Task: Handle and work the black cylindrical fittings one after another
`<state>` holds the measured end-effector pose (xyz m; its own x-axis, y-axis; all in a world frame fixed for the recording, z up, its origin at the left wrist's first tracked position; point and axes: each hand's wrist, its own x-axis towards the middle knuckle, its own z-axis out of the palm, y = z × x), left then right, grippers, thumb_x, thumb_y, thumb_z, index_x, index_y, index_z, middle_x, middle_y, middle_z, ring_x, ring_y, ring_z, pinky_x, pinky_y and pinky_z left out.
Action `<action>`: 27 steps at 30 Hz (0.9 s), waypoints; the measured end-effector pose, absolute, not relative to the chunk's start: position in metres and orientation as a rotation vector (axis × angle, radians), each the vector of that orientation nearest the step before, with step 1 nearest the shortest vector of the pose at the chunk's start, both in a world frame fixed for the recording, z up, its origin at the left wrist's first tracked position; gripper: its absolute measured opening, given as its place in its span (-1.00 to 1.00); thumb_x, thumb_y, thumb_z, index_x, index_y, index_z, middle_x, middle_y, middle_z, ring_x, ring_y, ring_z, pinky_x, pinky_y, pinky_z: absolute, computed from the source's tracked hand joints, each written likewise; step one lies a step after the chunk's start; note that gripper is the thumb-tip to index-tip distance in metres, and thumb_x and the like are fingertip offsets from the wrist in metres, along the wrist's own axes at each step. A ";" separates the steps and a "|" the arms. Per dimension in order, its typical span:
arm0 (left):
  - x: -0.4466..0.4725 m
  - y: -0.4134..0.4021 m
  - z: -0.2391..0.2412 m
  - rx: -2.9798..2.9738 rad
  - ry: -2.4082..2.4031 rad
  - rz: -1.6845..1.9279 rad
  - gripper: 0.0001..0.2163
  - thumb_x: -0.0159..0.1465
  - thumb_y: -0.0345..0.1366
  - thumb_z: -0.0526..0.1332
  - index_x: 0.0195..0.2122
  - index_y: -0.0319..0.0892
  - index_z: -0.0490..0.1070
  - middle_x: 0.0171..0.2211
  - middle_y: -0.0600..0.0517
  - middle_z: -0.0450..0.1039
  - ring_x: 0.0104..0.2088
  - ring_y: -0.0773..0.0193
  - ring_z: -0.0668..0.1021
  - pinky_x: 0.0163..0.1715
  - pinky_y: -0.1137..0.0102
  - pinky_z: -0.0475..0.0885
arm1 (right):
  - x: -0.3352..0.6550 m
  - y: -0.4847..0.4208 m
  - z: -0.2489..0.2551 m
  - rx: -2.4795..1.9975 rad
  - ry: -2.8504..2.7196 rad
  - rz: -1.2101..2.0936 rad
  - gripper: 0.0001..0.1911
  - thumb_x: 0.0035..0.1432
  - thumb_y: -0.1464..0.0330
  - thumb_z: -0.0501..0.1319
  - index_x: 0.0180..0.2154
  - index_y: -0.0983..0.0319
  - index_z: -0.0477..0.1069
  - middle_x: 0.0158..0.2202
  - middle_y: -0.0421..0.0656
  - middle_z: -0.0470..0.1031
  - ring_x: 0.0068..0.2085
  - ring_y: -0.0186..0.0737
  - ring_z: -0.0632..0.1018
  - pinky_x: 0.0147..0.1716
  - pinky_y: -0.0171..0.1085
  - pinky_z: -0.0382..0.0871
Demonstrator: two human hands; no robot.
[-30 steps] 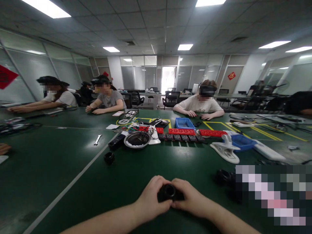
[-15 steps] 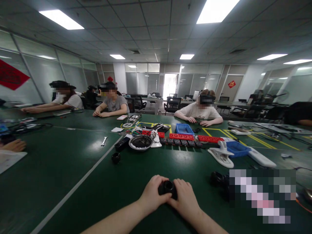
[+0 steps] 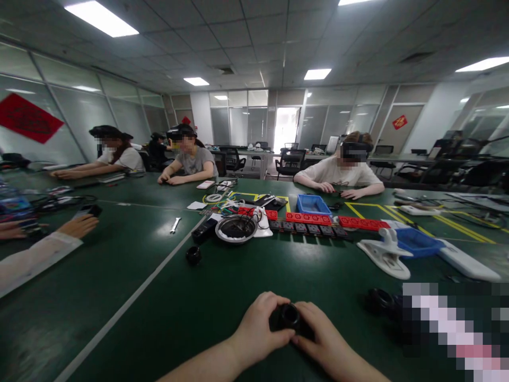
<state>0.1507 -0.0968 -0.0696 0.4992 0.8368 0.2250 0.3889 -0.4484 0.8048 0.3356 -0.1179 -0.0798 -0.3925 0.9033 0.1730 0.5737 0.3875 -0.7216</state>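
Both my hands meet low in the middle of the view over the green table (image 3: 119, 276). My left hand (image 3: 260, 326) and my right hand (image 3: 324, 339) are wrapped round a small black ring-shaped part (image 3: 289, 317), fingers curled and closed on it. The part's round opening faces up between my thumbs. A second black part (image 3: 379, 301) lies on the table to the right of my hands, and a small black ring (image 3: 193, 254) lies further off to the left.
A round metal dish (image 3: 236, 228), red and black power strips (image 3: 314, 223), two blue trays (image 3: 312, 204), a white clamp (image 3: 385, 253) and a wrench (image 3: 174, 225) lie mid-table. Several people sit at the far side. Another person's hand and sleeve (image 3: 51, 241) reach in at left.
The view has swung a little to the left and down. My hands keep hold of the black part. A person's arm at the left has come further into view.
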 end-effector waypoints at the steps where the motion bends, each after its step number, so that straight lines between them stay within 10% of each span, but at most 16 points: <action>1: 0.151 -0.097 -0.070 2.063 1.007 0.820 -0.60 -0.04 -0.42 0.31 -0.13 -0.13 0.36 -0.23 0.02 0.36 -0.20 0.18 0.41 -0.18 0.35 0.33 | 0.335 -0.118 -0.079 -1.265 -2.094 0.763 -0.70 0.00 0.38 0.21 -0.15 0.23 0.35 -0.17 -0.05 0.41 -0.14 -0.08 0.41 -0.12 -0.15 0.25; 19: 0.157 -0.101 -0.067 2.146 1.125 0.874 -0.72 -0.01 -0.37 0.30 -0.24 -0.17 0.36 -0.30 0.02 0.34 -0.24 0.15 0.40 -0.24 0.30 0.31 | 0.320 -0.118 -0.071 -1.623 -2.074 0.518 -0.79 -0.14 0.33 0.27 -0.42 0.28 0.32 -0.40 -0.10 0.39 -0.32 -0.09 0.39 -0.32 -0.18 0.21; 27: 0.161 -0.096 -0.064 2.130 1.054 0.834 -0.72 0.01 -0.40 0.30 -0.22 -0.13 0.38 -0.28 0.02 0.34 -0.22 0.16 0.40 -0.22 0.31 0.33 | 0.332 -0.113 -0.062 -1.470 -2.177 0.628 -0.50 -0.20 0.38 0.33 -0.13 0.23 0.33 -0.21 -0.14 0.41 -0.19 -0.14 0.40 -0.19 -0.22 0.22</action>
<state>0.1607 -0.0960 -0.0645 0.4838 0.8345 0.2637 0.4483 -0.4951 0.7442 0.3316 -0.1134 -0.0619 -0.3405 0.9346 0.1028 0.7364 0.3331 -0.5888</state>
